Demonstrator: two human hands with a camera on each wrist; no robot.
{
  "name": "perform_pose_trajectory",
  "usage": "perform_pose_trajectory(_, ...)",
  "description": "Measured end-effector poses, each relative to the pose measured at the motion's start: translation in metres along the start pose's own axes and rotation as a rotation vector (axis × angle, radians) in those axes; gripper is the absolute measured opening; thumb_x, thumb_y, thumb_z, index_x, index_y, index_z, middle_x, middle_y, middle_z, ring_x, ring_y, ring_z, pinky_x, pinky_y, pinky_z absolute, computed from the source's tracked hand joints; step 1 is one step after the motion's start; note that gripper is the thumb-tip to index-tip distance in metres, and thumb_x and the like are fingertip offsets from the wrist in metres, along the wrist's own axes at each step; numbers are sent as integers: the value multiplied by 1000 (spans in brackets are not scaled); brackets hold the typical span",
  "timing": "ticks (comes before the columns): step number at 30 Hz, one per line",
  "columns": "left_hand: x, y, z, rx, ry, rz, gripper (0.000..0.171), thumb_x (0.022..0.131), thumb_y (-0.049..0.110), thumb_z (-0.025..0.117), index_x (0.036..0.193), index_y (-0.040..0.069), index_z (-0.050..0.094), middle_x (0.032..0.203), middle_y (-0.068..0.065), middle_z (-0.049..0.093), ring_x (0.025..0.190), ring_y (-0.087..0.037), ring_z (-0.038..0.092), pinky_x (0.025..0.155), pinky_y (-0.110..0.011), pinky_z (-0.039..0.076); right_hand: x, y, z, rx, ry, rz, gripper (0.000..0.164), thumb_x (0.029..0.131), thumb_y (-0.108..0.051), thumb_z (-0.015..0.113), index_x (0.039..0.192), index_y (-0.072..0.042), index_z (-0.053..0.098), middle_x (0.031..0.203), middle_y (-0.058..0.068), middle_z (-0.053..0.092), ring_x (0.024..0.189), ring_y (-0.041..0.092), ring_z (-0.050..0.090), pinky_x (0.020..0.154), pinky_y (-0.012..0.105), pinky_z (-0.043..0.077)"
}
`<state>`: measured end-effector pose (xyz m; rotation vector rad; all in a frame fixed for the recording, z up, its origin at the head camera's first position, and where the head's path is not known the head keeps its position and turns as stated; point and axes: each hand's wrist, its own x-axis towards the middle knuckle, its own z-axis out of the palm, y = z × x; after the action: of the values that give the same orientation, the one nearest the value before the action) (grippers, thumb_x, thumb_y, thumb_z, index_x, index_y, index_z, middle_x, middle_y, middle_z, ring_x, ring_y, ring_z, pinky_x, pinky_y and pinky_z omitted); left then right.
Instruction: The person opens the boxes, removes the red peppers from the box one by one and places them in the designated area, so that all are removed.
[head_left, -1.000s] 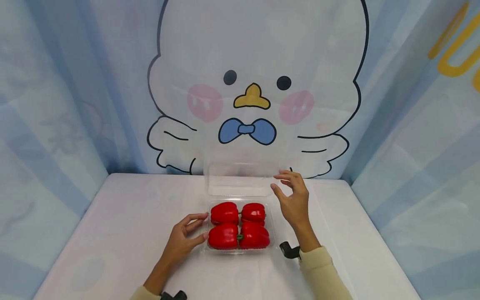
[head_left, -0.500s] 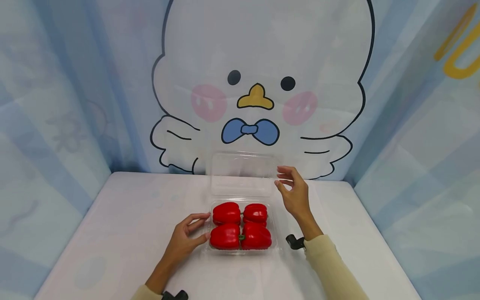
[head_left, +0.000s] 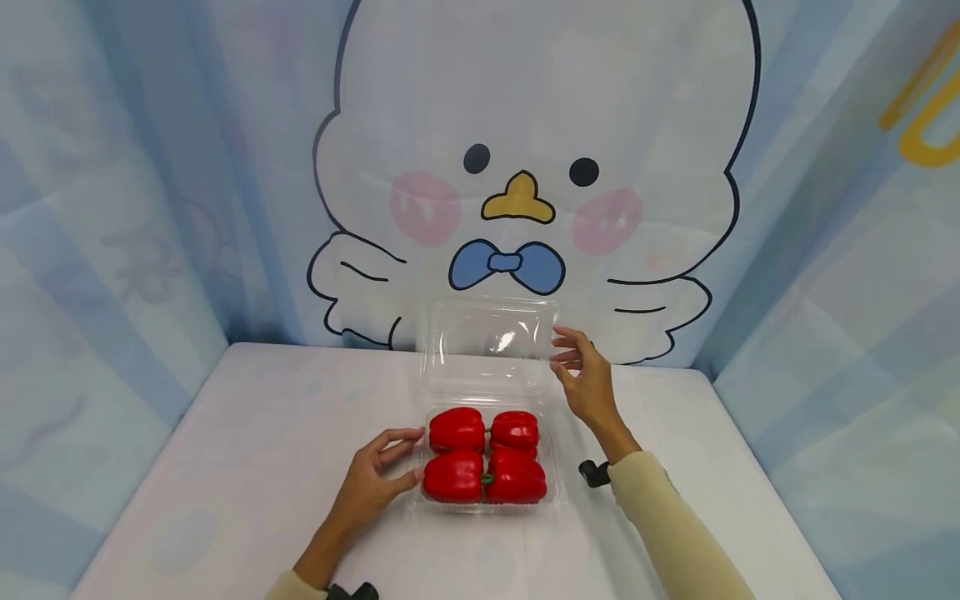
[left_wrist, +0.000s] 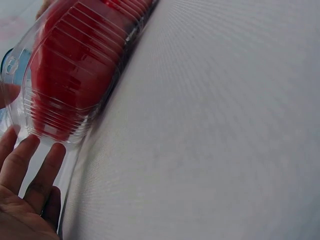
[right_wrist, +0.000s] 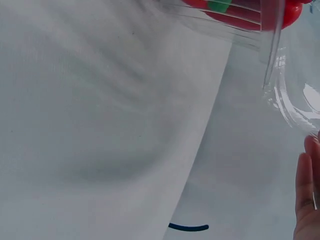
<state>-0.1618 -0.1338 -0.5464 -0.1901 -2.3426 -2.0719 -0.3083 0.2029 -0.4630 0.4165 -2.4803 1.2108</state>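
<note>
On the table sits a clear plastic clamshell container (head_left: 551,492) with several red bell peppers (head_left: 453,477) in its base. Its hinged lid (head_left: 491,333) stands raised at the back, glare on its surface. My left hand (head_left: 375,479) rests against the base's left side, thumb near the front corner and fingertips further back. In the left wrist view, the fingers (left_wrist: 17,162) reach the container's ribbed wall. My right hand (head_left: 588,383) pinches the lid's right edge between thumb and fingertips. Only part of that hand (right_wrist: 307,190) shows in the right wrist view, close to the lid.
The white tabletop (head_left: 285,433) extends around the container. Behind it hangs a curtain (head_left: 622,100) printed with a white cartoon bird, its lower edge meeting the table's back edge. Blue patterned curtains (head_left: 90,250) flank both sides.
The lid has tilted further upright, with my right hand at its edge moving slightly up with it. The left hand keeps its place at the base. The whole view has shifted a little.
</note>
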Motion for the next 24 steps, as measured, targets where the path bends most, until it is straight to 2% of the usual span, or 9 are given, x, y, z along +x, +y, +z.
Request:
perform_pose_trajectory(6, 0, -1, 1, 2, 2, -8, 55, 88, 17, 86, 138, 12, 64, 149, -8, 66, 145, -32, 58, 126, -62, 31, 0, 9, 5, -24, -47, 54, 65, 97, 0, 74, 156, -17, 53, 139, 12, 70, 104, 29, 75, 100, 46, 63)
perform_pose_trajectory(16, 0, -1, -1, 13, 1, 13, 54, 90, 18, 85, 139, 12, 64, 149, -9, 66, 145, -33, 58, 125, -63, 32, -4, 16, 11, -51, -180, 172, 67, 99, -5, 74, 160, -19, 49, 151, 13, 63, 108, 29, 72, 105, 47, 61)
perform_pose_trajectory(24, 0, 0, -1, 10, -1, 13, 54, 89, 16, 85, 139, 11, 64, 149, -10, 67, 144, -33, 59, 125, -64, 31, -5, 21, 13, -37, -223, 218, 64, 100, -7, 73, 159, -15, 51, 153, 13, 61, 111, 31, 73, 97, 46, 65)
